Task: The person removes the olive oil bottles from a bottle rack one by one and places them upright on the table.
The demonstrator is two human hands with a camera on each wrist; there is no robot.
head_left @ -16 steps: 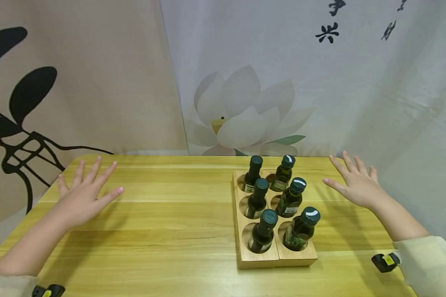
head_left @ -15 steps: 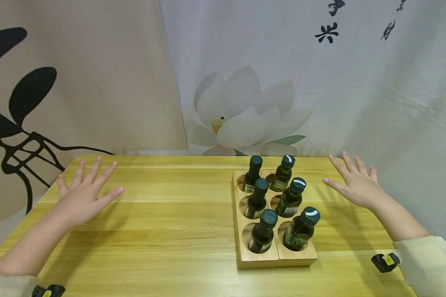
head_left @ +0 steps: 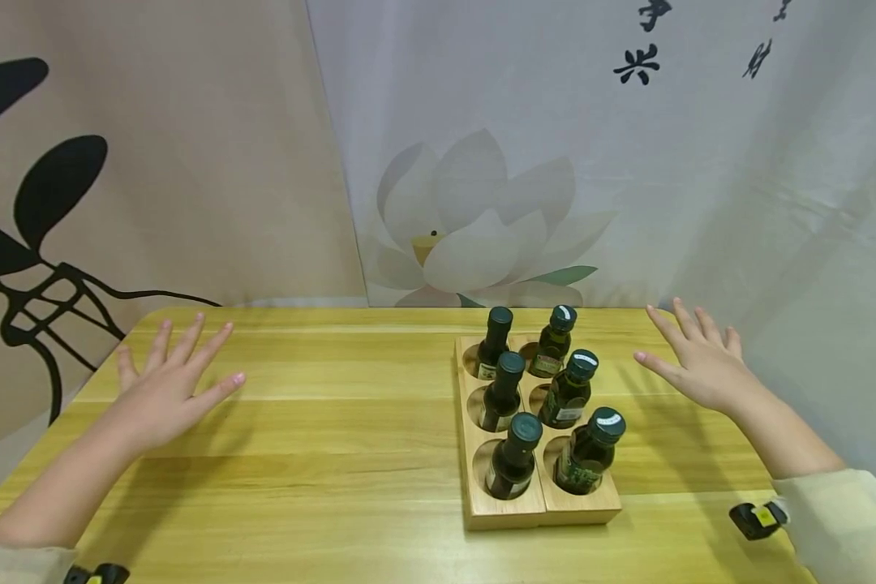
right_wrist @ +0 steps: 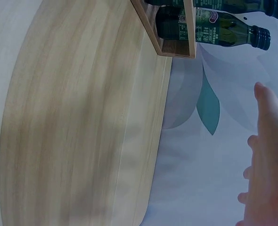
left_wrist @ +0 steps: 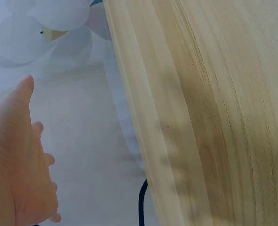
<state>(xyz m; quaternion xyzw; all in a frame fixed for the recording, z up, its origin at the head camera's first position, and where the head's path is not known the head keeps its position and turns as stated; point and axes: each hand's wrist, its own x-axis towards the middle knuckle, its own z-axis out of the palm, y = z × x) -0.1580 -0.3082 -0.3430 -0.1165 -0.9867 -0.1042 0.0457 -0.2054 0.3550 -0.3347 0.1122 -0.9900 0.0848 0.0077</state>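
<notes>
Over the left part of the table, my left hand (head_left: pixel 162 397) hovers with its fingers spread and holds nothing. My right hand (head_left: pixel 704 369) is held the same way at the right, nearest to the bottles but apart from them. Between the hands, right of centre, stands a wooden bottle rack (head_left: pixel 507 504) made of two blocks side by side. Slim dark bottles with dark caps, such as the front one (head_left: pixel 513 462), stand in its left row. Wider green glass bottles (head_left: pixel 584 461) with labels fill the right row. The right wrist view shows a green bottle (right_wrist: pixel 214 28) in the rack.
The light wooden table (head_left: pixel 299 454) spans the view, with its back edge against a cloth backdrop (head_left: pixel 226 162) printed with a lotus, black leaves and writing. Black wrist devices (head_left: pixel 757 519) are strapped near both cream sleeves (head_left: pixel 847 519).
The head view has shifted very slightly, so the rack and backdrop sit a touch further left. Both hands keep the same spread pose.
</notes>
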